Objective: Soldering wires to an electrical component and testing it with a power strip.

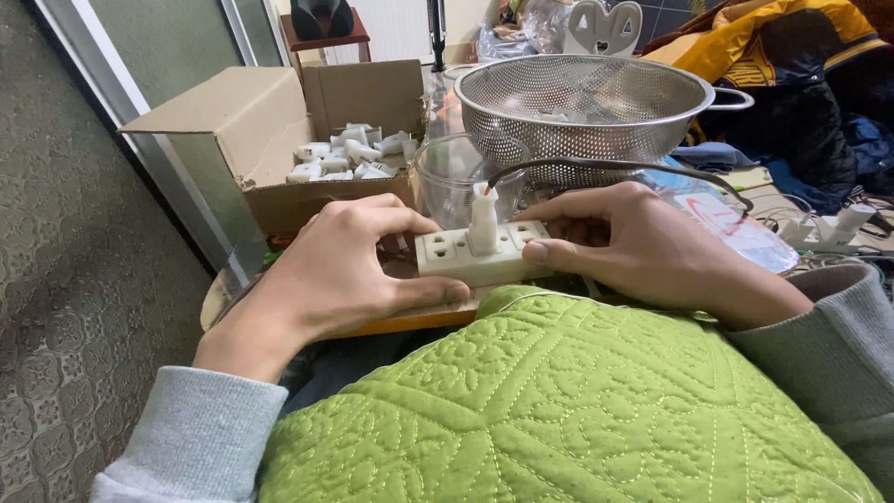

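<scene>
A white power strip with several sockets lies across the edge of a low wooden table. My left hand grips its left end, thumb along the front. Its right end is held by my right hand, fingers curled over the top. A white plug stands upright in a middle socket, with a dark cable arching off to the right.
An open cardboard box of several white plugs sits at the back left. A clear plastic cup and a metal colander stand behind the strip. A green quilted blanket covers my lap. Loose white adapters lie at right.
</scene>
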